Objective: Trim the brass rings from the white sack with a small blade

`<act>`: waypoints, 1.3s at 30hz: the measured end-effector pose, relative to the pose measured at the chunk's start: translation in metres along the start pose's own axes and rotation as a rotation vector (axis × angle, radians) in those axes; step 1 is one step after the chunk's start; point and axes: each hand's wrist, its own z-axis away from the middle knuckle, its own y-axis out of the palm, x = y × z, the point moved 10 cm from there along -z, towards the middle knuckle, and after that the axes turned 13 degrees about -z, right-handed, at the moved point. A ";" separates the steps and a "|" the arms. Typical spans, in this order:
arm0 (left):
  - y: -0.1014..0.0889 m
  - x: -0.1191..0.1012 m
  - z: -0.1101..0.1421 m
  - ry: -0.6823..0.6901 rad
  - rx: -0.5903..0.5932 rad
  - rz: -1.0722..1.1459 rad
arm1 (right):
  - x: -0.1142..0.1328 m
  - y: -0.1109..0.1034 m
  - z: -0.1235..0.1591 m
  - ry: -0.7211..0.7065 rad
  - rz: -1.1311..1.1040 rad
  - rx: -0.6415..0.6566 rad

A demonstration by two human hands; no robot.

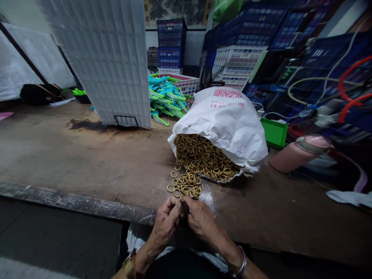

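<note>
My left hand [167, 217] is closed at the table's front edge, thumb and forefinger pinched together. Right beside it, my right hand [201, 217] is closed too, its fingertips almost meeting those of the left. What sits between the fingers is small and dark, and I cannot make it out. Just beyond my fingertips lies a loose pile of brass-coloured rings [188, 184], some touching the fingers. Many more rings fill the mouth of a white woven sack [229, 120] with red print, lying on its side behind the pile.
The brown table [116, 159] carries a tall white ribbed panel [116, 69] on the left. Turquoise and green plastic pieces [167, 97] are heaped behind it. A pink bottle [299, 153] and a green tray [274, 133] stand right of the sack. Blue crates [171, 38] are stacked behind.
</note>
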 end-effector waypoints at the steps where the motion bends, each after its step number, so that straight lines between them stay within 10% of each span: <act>1: 0.001 -0.003 0.003 0.013 0.009 -0.009 | -0.002 0.000 -0.001 -0.001 0.008 0.008; 8: 0.021 -0.014 0.022 -0.061 0.196 0.153 | -0.018 -0.026 -0.019 0.096 0.136 -0.126; 21: -0.007 0.014 0.008 -0.237 0.110 0.513 | -0.002 -0.034 -0.114 0.137 0.432 -0.135; 39: -0.029 0.016 -0.004 -0.205 -0.084 0.292 | 0.003 -0.035 -0.101 0.127 0.429 -0.115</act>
